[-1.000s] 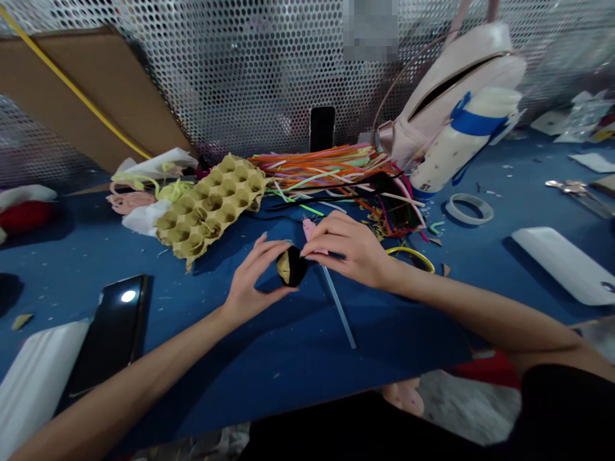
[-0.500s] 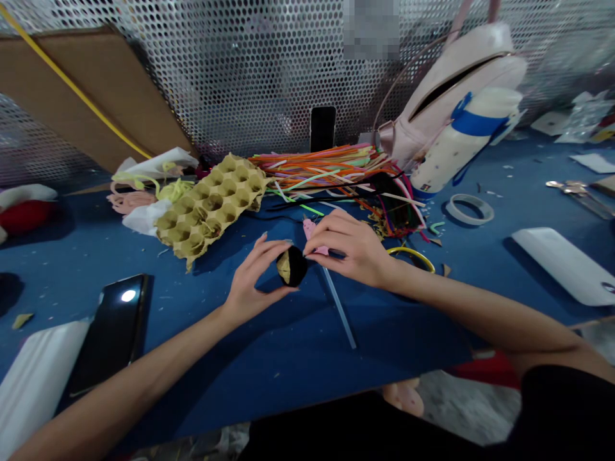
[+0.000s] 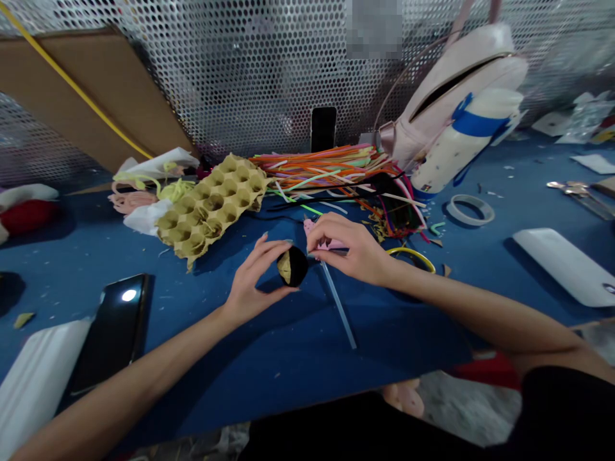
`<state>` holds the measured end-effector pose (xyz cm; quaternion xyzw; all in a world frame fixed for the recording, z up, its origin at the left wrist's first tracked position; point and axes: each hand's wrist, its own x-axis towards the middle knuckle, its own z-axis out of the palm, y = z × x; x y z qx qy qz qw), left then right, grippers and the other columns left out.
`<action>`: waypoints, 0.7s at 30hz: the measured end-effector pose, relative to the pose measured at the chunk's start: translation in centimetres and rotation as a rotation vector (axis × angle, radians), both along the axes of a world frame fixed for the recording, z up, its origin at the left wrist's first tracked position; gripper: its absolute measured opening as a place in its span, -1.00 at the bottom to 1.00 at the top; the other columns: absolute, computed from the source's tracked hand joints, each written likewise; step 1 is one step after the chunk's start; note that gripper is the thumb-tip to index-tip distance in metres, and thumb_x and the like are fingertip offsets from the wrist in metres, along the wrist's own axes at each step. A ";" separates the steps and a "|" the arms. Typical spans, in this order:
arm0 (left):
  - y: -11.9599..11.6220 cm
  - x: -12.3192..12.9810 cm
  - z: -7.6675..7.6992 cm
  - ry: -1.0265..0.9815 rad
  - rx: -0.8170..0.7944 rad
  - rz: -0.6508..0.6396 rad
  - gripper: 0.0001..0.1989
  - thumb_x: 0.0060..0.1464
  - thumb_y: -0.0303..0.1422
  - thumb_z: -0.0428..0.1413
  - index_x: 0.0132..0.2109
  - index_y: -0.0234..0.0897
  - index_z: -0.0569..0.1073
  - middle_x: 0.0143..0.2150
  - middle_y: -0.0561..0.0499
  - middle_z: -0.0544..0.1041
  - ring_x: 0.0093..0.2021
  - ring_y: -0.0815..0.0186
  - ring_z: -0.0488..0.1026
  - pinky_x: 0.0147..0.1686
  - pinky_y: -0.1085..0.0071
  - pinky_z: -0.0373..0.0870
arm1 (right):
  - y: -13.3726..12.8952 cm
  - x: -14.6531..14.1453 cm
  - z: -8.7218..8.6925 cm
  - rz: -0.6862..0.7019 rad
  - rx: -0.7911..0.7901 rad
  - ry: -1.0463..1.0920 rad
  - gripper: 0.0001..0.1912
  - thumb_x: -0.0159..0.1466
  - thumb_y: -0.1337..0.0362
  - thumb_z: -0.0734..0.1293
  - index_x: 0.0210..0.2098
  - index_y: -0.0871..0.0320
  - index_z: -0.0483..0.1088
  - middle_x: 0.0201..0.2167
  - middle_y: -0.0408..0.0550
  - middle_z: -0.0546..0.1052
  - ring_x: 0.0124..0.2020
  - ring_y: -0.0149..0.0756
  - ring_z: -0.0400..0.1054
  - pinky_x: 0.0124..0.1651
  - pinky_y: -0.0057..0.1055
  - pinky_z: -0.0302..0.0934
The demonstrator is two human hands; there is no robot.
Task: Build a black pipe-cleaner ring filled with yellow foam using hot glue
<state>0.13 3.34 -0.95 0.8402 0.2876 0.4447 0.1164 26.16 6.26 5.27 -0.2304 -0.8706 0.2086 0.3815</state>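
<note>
Right hand [image 3: 354, 251] edged rightward; left hand [image 3: 247, 282] pinches black piece [image 3: 298, 266] between fingertips.

A brown cardboard sheet [image 3: 120, 77] and an upright phone [image 3: 323, 131] are seen before the perforated panel [image 3: 230, 83]. At right, a pale bag [image 3: 480, 48] is partly covered by a blue-and-white bottle [image 3: 446, 153]; a tape roll [image 3: 467, 221] is noted nearby, lying flat.

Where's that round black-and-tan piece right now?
In the head view, the round black-and-tan piece is near the middle, held in the left hand, with the right hand close on its right.
</note>
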 end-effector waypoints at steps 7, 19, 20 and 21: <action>0.0 0.0 0.0 0.006 0.006 0.008 -0.21 0.08 -0.25 0.43 0.40 -0.16 0.34 0.22 -0.20 0.57 0.23 0.06 0.55 0.45 -0.24 0.25 | 0.1 0.0 -0.1 0.051 -0.099 0.029 -0.90 0.39 0.43 0.37 -0.21 0.12 0.41 -0.24 -0.10 0.49 -0.22 -0.30 0.35 -0.12 -0.33 0.28; 0.0 0.2 0.1 -0.001 0.011 0.005 -0.20 0.06 -0.24 0.44 0.39 -0.16 0.35 0.20 -0.18 0.58 0.20 0.07 0.56 0.44 -0.22 0.27 | -0.1 -0.5 -0.1 0.065 -0.281 0.097 -0.87 0.34 0.48 0.32 -0.25 0.13 0.39 -0.27 -0.13 0.44 -0.29 -0.37 0.30 -0.22 -0.40 0.21; 0.0 0.2 0.2 -0.001 0.009 0.003 -0.21 0.06 -0.25 0.44 0.38 -0.17 0.35 0.20 -0.18 0.58 0.21 0.07 0.56 0.44 -0.21 0.27 | -0.1 -0.6 -0.2 0.061 -0.283 0.109 -0.86 0.34 0.49 0.31 -0.26 0.13 0.39 -0.27 -0.13 0.44 -0.29 -0.37 0.30 -0.22 -0.40 0.21; 0.0 0.2 0.2 -0.002 0.008 0.002 -0.21 0.06 -0.26 0.44 0.38 -0.18 0.36 0.20 -0.19 0.58 0.20 0.08 0.56 0.45 -0.20 0.26 | -0.1 -0.7 -0.3 0.056 -0.286 0.121 -0.85 0.34 0.50 0.30 -0.28 0.14 0.40 -0.27 -0.12 0.44 -0.28 -0.37 0.31 -0.22 -0.40 0.21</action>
